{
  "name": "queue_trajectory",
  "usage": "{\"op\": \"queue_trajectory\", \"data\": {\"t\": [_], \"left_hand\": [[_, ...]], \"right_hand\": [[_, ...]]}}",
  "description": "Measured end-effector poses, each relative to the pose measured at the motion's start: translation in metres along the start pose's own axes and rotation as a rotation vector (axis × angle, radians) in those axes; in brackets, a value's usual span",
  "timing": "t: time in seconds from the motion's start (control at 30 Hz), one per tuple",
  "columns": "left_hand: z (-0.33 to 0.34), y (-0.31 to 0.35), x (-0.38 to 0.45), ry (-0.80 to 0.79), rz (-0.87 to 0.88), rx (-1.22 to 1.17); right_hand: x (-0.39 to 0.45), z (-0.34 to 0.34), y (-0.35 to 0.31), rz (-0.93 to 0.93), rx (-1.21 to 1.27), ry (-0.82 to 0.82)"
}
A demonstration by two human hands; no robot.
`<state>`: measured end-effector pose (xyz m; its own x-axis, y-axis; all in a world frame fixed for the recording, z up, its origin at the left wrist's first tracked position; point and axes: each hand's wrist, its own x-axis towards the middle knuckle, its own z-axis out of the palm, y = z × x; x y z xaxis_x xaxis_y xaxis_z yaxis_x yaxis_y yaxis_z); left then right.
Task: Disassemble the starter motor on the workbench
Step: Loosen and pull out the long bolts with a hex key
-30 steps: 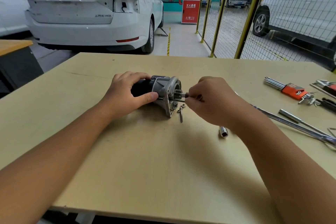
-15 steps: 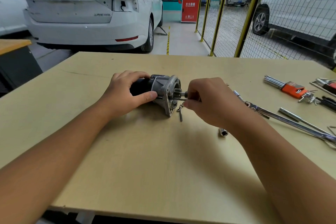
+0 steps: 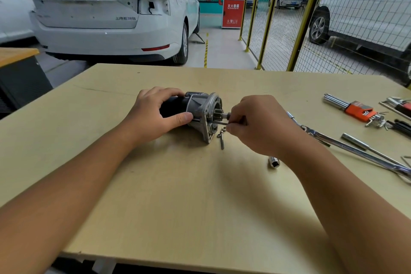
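Observation:
The starter motor [image 3: 201,113] lies on its side in the middle of the workbench [image 3: 178,196], black body to the left and silver nose housing to the right. My left hand [image 3: 155,115] grips the black body, thumb against the housing. My right hand [image 3: 255,124] pinches a long thin bolt [image 3: 219,121] that sticks out of the housing flange, just below the pinion shaft. A loose bolt [image 3: 221,139] lies on the bench under the flange.
A small socket [image 3: 274,161] stands right of centre near my right wrist. A long ratchet handle [image 3: 347,147], an extension bar [image 3: 364,147] and an orange hex key set [image 3: 355,110] lie along the right side. A mesh fence and parked cars stand beyond the bench.
My right hand has shifted slightly right, drawing the thin bolt a little out of the flange. The left hand and the motor stay in place.

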<state>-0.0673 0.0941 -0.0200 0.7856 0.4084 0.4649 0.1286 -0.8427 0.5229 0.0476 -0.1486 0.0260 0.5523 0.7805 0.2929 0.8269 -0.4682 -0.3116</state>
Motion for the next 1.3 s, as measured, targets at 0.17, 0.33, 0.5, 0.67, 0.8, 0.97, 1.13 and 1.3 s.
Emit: {"op": "queue_trajectory", "data": {"t": [0.17, 0.33, 0.5, 0.67, 0.8, 0.97, 1.13, 1.3], "left_hand": [[0.0006, -0.0009, 0.0002, 0.001, -0.005, 0.009], [0.0002, -0.0004, 0.0004, -0.003, -0.009, 0.009], [0.0007, -0.0012, 0.0004, 0.005, 0.001, 0.005], [-0.0003, -0.0009, 0.0006, -0.010, -0.005, 0.015], [0.0002, -0.0011, 0.0007, -0.006, -0.004, 0.006], [0.0000, -0.0013, 0.0002, -0.005, 0.000, 0.003], [-0.0003, -0.0006, 0.0004, -0.006, -0.006, 0.009], [-0.0003, -0.0006, 0.0001, -0.006, -0.005, 0.005]], "right_hand": [[-0.0003, 0.0030, -0.0008, 0.041, 0.059, 0.036], [-0.0014, 0.0030, -0.0033, 0.119, 0.209, 0.026], [0.0004, 0.0023, -0.0051, 0.144, 0.165, -0.031], [0.0007, 0.0038, -0.0039, 0.109, 0.116, -0.035], [0.0000, 0.0037, -0.0023, 0.094, 0.074, 0.006], [-0.0022, 0.0026, -0.0034, 0.074, 0.145, 0.042], [-0.0021, 0.0070, -0.0062, 0.104, 0.233, -0.009], [-0.0003, 0.0075, -0.0072, 0.092, 0.117, -0.047]]}}
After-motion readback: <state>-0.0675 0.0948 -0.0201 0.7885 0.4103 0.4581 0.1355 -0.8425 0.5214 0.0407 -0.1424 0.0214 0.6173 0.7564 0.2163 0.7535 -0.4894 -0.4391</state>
